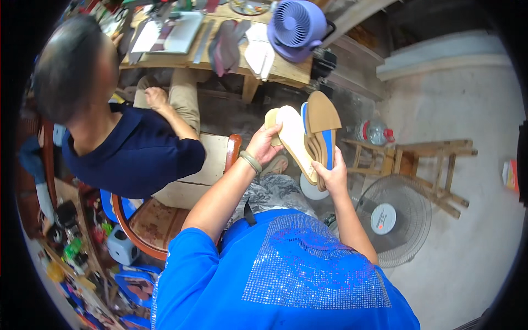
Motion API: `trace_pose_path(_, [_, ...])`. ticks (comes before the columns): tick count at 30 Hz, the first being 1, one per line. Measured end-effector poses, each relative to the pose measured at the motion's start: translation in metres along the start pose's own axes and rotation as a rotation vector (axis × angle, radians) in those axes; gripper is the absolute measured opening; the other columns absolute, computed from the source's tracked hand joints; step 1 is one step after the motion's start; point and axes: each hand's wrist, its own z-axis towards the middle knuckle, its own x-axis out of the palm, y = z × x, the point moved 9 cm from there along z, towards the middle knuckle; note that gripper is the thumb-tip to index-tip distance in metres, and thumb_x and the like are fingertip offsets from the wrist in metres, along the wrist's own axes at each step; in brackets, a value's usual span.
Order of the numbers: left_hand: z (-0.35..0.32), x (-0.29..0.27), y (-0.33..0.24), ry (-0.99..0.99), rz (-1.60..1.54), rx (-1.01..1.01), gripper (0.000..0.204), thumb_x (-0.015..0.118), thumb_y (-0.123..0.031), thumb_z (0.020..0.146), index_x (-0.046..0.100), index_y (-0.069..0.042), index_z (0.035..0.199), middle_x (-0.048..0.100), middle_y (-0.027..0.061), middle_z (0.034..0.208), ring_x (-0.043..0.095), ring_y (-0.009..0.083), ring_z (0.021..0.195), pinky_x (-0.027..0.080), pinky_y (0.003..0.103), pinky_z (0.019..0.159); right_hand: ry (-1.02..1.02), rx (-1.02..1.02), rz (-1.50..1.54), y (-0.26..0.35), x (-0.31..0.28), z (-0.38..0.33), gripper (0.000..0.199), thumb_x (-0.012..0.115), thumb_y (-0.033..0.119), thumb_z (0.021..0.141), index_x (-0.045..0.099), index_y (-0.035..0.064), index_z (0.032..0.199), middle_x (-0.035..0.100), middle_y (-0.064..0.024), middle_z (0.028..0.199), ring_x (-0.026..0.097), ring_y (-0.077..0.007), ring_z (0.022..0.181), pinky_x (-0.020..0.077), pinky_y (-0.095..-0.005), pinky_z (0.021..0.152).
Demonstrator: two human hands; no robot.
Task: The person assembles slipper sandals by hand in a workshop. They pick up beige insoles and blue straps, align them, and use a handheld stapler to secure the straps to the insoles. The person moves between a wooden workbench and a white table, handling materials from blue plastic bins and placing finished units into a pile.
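In front of my body, my left hand (pixel 265 146) grips a cream shoe insole (pixel 294 132) near its upper end, with the thumb on its face. A tan insole (pixel 270 117) shows behind it, partly hidden by my fingers. My right hand (pixel 333 176) is closed around the lower end of a stack of brown and blue insoles (pixel 329 144). A brown rounded toe piece (pixel 323 114) covers the top of that stack. The cream insole's lower end touches the stack by my right thumb. My right fingers are partly hidden behind the stack.
A seated person (pixel 132 148) in a dark shirt is at my left. Ahead stands a wooden workbench (pixel 297 74) with a purple fan (pixel 297 27) and flat shoe pieces. At right are a wooden stool (pixel 407 159), a plastic bottle (pixel 377 133) and a round floor fan (pixel 393 220).
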Motion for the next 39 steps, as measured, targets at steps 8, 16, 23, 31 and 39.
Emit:
trace_pose_path(8, [-0.034, 0.052, 0.066, 0.015, 0.166, -0.042, 0.036, 0.058, -0.019, 0.092, 0.048, -0.009, 0.125, 0.059, 0.0067, 0.117, 0.060, 0.0218, 0.106, 0.052, 0.041, 0.088, -0.124, 0.040, -0.188, -0.035, -0.048, -0.053, 0.064, 0.076, 0.019, 0.067, 0.048, -0.0002, 0.121, 0.061, -0.0167, 0.108, 0.061, -0.0269, 0.100, 0.0470, -0.0365, 0.087])
trace_pose_path(16, [-0.108, 0.084, 0.126, 0.052, 0.296, -0.019, 0.046, 0.048, -0.041, 0.096, 0.043, -0.011, 0.130, 0.054, 0.0081, 0.125, 0.056, 0.0253, 0.112, 0.051, 0.044, 0.090, 0.226, 0.258, 0.736, -0.046, -0.064, -0.136, 0.068, 0.073, 0.021, 0.068, 0.045, -0.0011, 0.126, 0.056, -0.0100, 0.117, 0.054, -0.0199, 0.108, 0.0404, -0.0298, 0.095])
trace_pose_path(23, [-0.126, 0.082, 0.240, 0.102, 0.301, -0.141, 0.045, 0.049, -0.039, 0.095, 0.045, -0.008, 0.128, 0.054, 0.0094, 0.123, 0.056, 0.0258, 0.107, 0.049, 0.043, 0.090, 0.261, 0.024, 0.789, -0.029, -0.116, -0.205, 0.069, 0.073, 0.022, 0.069, 0.045, -0.0009, 0.127, 0.056, -0.0105, 0.117, 0.052, -0.0186, 0.110, 0.0386, -0.0313, 0.097])
trace_pose_path(31, [-0.200, 0.121, 0.350, 0.647, 0.976, -0.458, 0.050, 0.049, -0.033, 0.095, 0.037, -0.006, 0.135, 0.045, 0.0113, 0.134, 0.047, 0.0268, 0.122, 0.039, 0.042, 0.104, -0.056, -0.177, 0.308, -0.049, -0.188, -0.295, 0.075, 0.076, 0.027, 0.068, 0.041, -0.0005, 0.129, 0.054, -0.0208, 0.120, 0.055, -0.0305, 0.110, 0.0433, -0.0391, 0.093])
trace_pose_path(39, [-0.219, 0.153, 0.467, 0.986, 1.129, -0.855, 0.050, 0.045, -0.034, 0.097, 0.034, -0.007, 0.137, 0.043, 0.0116, 0.136, 0.044, 0.0272, 0.124, 0.038, 0.043, 0.105, -0.717, -0.115, 0.179, -0.072, -0.255, -0.410, 0.069, 0.076, 0.022, 0.064, 0.045, 0.0001, 0.122, 0.054, -0.0203, 0.112, 0.053, -0.0376, 0.105, 0.0441, -0.0417, 0.090])
